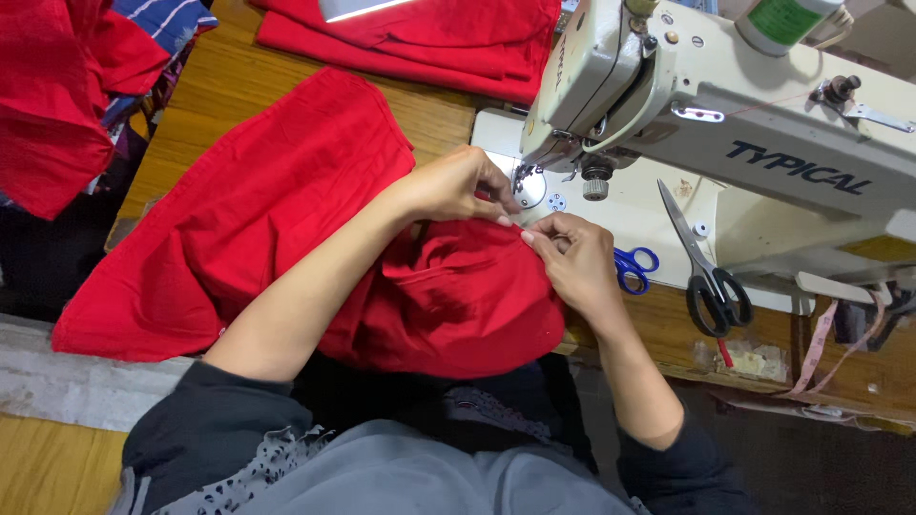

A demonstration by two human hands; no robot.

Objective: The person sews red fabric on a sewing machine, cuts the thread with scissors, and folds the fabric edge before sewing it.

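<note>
A red cloth piece (277,210) lies across the wooden table and bunches up in front of me. My left hand (456,183) pinches its edge just before the needle area (523,177) of a cream sewing machine (725,124). My right hand (572,256) pinches the same edge a little to the right, its fingertips almost touching the left hand's. Both hands hold the fabric fold between thumb and fingers.
Black-handled scissors (711,277) and small blue-handled snips (633,267) lie on the machine bed to the right. Folded red cloth (420,43) is stacked at the back, more red fabric (57,95) hangs at far left. A measuring tape (821,343) dangles at right.
</note>
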